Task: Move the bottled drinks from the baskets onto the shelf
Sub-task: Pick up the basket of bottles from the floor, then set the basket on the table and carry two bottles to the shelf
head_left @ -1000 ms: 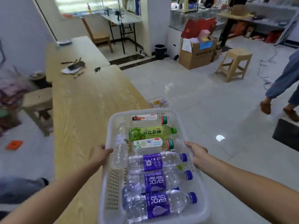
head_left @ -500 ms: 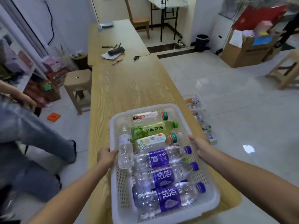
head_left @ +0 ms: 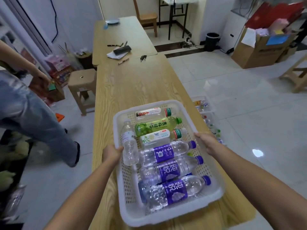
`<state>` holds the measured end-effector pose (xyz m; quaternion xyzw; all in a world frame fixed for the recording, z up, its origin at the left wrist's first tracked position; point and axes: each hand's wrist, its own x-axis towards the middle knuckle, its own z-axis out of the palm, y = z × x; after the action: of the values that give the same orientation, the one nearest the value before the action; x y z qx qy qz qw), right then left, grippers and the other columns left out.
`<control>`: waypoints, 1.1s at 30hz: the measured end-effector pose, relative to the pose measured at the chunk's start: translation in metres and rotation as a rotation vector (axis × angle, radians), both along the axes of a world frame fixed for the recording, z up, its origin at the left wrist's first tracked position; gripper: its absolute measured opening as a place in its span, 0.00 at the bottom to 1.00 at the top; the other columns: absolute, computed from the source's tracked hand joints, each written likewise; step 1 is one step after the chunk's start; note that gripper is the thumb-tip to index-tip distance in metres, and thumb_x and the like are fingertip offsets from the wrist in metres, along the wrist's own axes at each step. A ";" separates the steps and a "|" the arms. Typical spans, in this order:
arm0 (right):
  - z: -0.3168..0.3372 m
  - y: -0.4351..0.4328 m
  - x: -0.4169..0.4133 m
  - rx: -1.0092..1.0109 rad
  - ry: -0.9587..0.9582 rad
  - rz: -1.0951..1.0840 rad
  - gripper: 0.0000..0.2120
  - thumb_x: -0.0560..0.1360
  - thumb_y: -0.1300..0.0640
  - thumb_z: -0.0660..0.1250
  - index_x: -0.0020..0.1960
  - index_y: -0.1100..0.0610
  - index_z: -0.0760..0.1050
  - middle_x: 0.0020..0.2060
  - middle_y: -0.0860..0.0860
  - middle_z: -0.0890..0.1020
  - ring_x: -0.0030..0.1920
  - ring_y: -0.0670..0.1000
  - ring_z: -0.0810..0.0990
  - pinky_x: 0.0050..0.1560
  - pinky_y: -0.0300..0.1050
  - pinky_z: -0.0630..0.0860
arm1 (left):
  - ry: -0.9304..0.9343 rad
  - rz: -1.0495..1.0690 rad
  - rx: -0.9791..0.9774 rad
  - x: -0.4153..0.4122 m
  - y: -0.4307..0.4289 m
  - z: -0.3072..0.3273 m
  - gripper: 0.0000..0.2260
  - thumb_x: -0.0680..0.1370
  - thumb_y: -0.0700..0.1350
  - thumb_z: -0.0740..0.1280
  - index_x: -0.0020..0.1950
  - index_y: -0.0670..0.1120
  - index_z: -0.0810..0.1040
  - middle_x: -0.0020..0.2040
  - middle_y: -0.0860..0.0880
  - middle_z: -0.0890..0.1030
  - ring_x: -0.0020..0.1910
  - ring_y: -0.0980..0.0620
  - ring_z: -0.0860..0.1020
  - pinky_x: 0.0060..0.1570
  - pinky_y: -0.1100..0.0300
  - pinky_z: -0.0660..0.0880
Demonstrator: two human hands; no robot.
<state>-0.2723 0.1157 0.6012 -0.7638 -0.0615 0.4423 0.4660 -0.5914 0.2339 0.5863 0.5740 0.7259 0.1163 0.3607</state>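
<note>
1. No bottle is seen on a shelf yet. By this view the task is judged to be at its start, with the transfer itself not begun.
2. The white basket [head_left: 159,220] is held at 6 o'clock over the near end of the desk [head_left: 132,83]. Whether it rests on the wood cannot be told.
3. The basket's rim is gripped at 9 o'clock by the left hand [head_left: 112,152] and at 3 o'clock by the right hand [head_left: 207,143], the fingers clamped round the plastic on each side.
4. At least seven bottles are lying flat inside. Purple-labelled water bottles [head_left: 167,171] fill the near half, and a green tea bottle [head_left: 156,126] lies with two white-labelled drinks at 12 o'clock. A small clear bottle [head_left: 128,145] lies along the 9 o'clock wall.
5. A second basket [head_left: 203,112] with bottles is seen on the floor at 2 o'clock of the first, so further loads are judged to remain.
6. No shelf can be identified with certainty.
7. The desk is long, of pale wood grain. A notebook [head_left: 116,55] and keys [head_left: 143,58] are left on it towards 12 o'clock.
8. The floor is of glossy white tile. A stool [head_left: 82,78] and another person [head_left: 29,113] are placed at 9 to 10 o'clock, and a cardboard box [head_left: 259,50] at 2 o'clock.
</note>
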 end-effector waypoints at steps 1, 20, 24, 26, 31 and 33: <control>0.001 -0.001 -0.001 -0.031 -0.048 0.039 0.16 0.74 0.58 0.69 0.59 0.64 0.74 0.52 0.61 0.80 0.49 0.59 0.79 0.49 0.51 0.77 | 0.054 -0.019 0.006 0.001 -0.003 0.003 0.16 0.78 0.47 0.67 0.58 0.36 0.77 0.53 0.37 0.80 0.48 0.39 0.79 0.40 0.54 0.72; 0.070 -0.106 -0.107 -0.289 0.609 0.050 0.17 0.76 0.58 0.66 0.61 0.62 0.66 0.49 0.68 0.74 0.45 0.64 0.81 0.37 0.57 0.82 | 0.364 -1.013 0.193 0.040 -0.115 0.033 0.29 0.75 0.57 0.67 0.72 0.48 0.65 0.71 0.46 0.63 0.70 0.47 0.61 0.70 0.52 0.63; 0.075 -0.100 -0.115 -0.211 0.678 -0.226 0.28 0.74 0.65 0.67 0.70 0.61 0.59 0.68 0.68 0.61 0.66 0.73 0.64 0.61 0.69 0.70 | 0.367 -0.941 0.143 0.052 -0.117 0.041 0.32 0.71 0.53 0.73 0.70 0.46 0.65 0.71 0.44 0.63 0.70 0.45 0.61 0.70 0.51 0.63; 0.074 -0.100 -0.118 -0.184 0.657 -0.303 0.28 0.74 0.68 0.65 0.70 0.62 0.59 0.69 0.66 0.61 0.67 0.72 0.63 0.63 0.70 0.66 | 0.422 -0.931 0.150 0.055 -0.122 0.042 0.34 0.71 0.50 0.74 0.71 0.44 0.62 0.71 0.42 0.63 0.69 0.43 0.62 0.68 0.51 0.65; 0.065 -0.107 -0.122 -0.172 0.615 -0.320 0.20 0.75 0.70 0.60 0.66 0.61 0.64 0.68 0.66 0.63 0.66 0.72 0.65 0.62 0.76 0.61 | 0.475 -0.927 0.184 0.056 -0.127 0.046 0.32 0.73 0.50 0.72 0.71 0.43 0.62 0.69 0.42 0.66 0.68 0.43 0.64 0.66 0.52 0.64; 0.064 -0.108 -0.125 -0.153 0.604 -0.321 0.19 0.73 0.71 0.60 0.62 0.61 0.64 0.67 0.66 0.63 0.65 0.73 0.65 0.60 0.78 0.61 | 0.506 -0.954 0.162 0.058 -0.123 0.048 0.29 0.71 0.50 0.74 0.68 0.44 0.68 0.68 0.43 0.68 0.67 0.44 0.65 0.65 0.53 0.65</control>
<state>-0.3969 0.0080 0.6654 -0.6310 0.2333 0.5729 0.4682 -0.5333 0.1111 0.6346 0.8757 0.4377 -0.1465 0.1419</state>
